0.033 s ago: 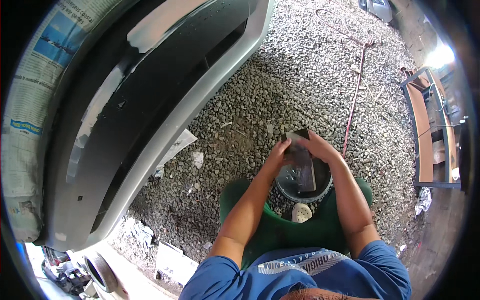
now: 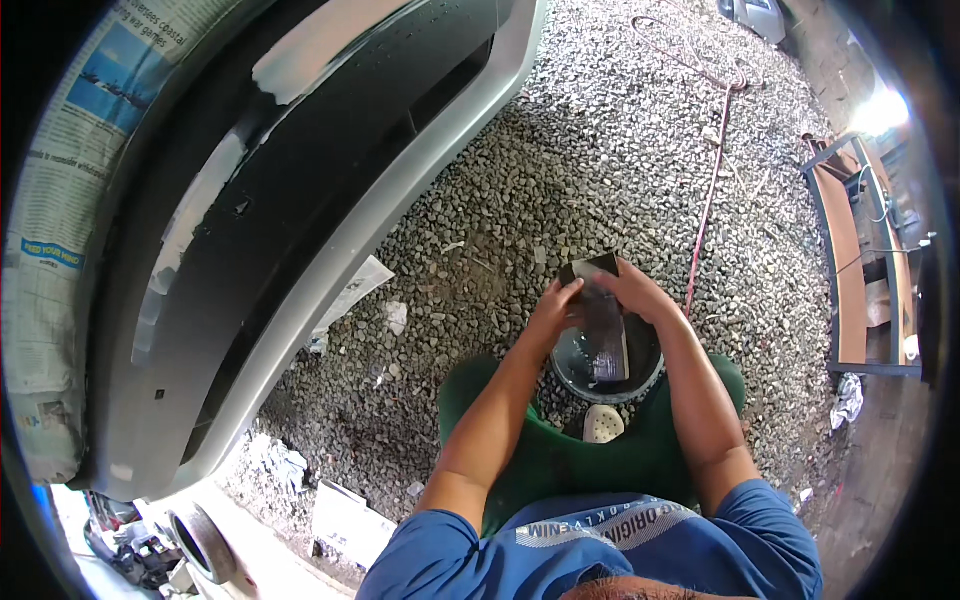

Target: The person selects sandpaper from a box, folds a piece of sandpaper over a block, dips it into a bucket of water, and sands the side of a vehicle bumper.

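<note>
— Well, what do I have on the head view right now?

— I see both bare hands raised over a round dark bucket [image 2: 606,362] that sits on the grey gravel ground [image 2: 620,160] between the person's knees in green trousers [image 2: 560,465]. The left hand [image 2: 553,312] and the right hand [image 2: 637,292] hold a dark, flat rectangular sheet [image 2: 598,310], like wet sanding paper, between them.

— And the fingers?

— On the left hand the fingers [image 2: 570,292] are curled narrow on the sheet's near-left edge. The right hand's fingers are closed over its upper right corner. The sheet runs from the hands down over the bucket's mouth; whether its lower end touches the water I cannot tell.

— Anything near the bucket?

— I make out a pale perforated shoe [image 2: 602,424] just below the bucket's rim. To the left, well apart from the hands, a long grey and black car bumper [image 2: 300,230] curves across the picture, with sheets of newspaper masking [image 2: 70,200] along its outer side. A reddish hose [image 2: 712,170] lies on the gravel beyond the right hand, and a wooden bench with a metal frame [image 2: 850,280] stands at the far right.
</note>
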